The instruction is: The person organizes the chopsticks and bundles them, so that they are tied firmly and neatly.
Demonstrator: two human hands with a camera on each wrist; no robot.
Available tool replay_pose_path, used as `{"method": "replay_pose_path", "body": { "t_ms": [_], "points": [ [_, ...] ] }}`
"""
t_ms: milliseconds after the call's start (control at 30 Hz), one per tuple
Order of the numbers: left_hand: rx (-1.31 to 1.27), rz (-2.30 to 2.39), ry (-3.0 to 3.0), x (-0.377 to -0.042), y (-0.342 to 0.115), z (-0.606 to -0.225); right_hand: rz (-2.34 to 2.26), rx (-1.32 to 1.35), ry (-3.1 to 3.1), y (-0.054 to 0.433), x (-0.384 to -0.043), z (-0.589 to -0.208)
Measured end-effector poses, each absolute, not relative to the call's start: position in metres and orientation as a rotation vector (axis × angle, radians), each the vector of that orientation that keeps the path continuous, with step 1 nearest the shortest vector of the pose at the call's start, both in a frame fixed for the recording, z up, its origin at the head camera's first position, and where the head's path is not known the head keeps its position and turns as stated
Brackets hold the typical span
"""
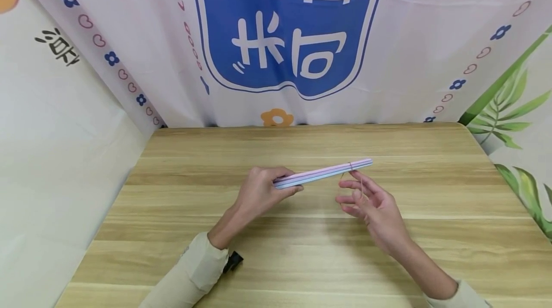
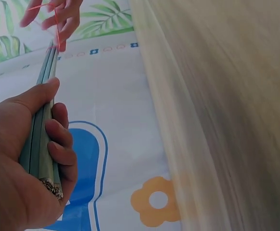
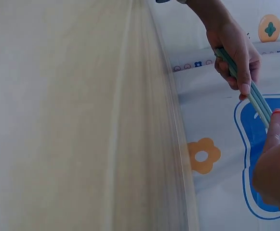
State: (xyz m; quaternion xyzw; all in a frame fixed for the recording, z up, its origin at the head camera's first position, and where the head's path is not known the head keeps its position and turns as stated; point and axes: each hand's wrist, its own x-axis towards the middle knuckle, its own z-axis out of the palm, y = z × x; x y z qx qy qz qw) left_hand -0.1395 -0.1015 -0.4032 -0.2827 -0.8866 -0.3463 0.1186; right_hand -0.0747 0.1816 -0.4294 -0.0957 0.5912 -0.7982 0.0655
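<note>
My left hand (image 1: pixel 258 189) grips one end of a bundle of slim pastel sticks (image 1: pixel 323 174), pink, lilac and light blue. The bundle is held above the table and slants up to the right. Around its far end goes a thin rubber band (image 2: pixel 58 33), which looks red in the wrist views. Part of the band is drawn out from the sticks by the bent fingers of my right hand (image 1: pixel 379 212). In the right wrist view, an extended finger (image 3: pixel 274 127) touches the bundle beside the band.
Below both hands lies a wood-grain table (image 1: pixel 194 154). A white cloth with a blue panel (image 1: pixel 284 25) hangs along its far edge, and a white wall covering (image 1: pixel 51 154) stands at the left. A small black object (image 1: pixel 233 262) sits by the left cuff.
</note>
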Motion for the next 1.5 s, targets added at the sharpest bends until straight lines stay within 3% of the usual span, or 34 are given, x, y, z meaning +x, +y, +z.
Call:
{"method": "replay_pose_path", "body": {
  "t_ms": [733, 1500],
  "points": [
    [-1.025, -1.002, -2.529, -0.144, -0.118, -0.397, -2.656, -0.228, 1.574, 0.196, -0.087, -0.433],
    [-1.126, -1.001, -2.714, -0.145, -0.124, -0.379, -2.478, -0.512, 1.806, 0.213, -0.101, -0.421]
  ]
}}
